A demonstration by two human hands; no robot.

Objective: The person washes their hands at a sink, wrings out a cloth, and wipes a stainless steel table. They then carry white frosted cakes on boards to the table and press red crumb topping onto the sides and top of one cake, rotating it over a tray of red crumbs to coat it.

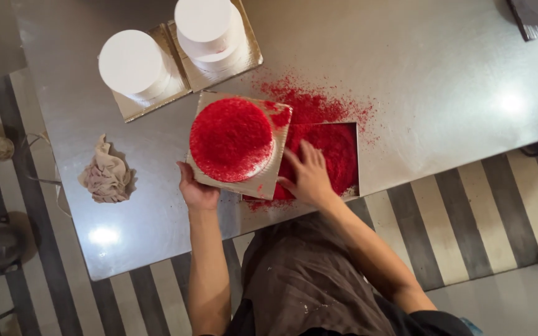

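A round cake [231, 138] covered in red crumbs sits on a square gold board [268, 182], tilted over a shallow tray [351, 186] of red crumbs. My left hand [195, 191] grips the board's near-left corner from below. My right hand [308, 175] reaches into the tray beside the board, fingers spread on the crumbs.
Two white frosted cakes [132, 62] [208, 26] stand on gold boards at the back left of the steel table [437, 93]. Red crumbs [319, 106] are scattered behind the tray. A crumpled beige cloth [106, 177] lies at the left. The floor is striped.
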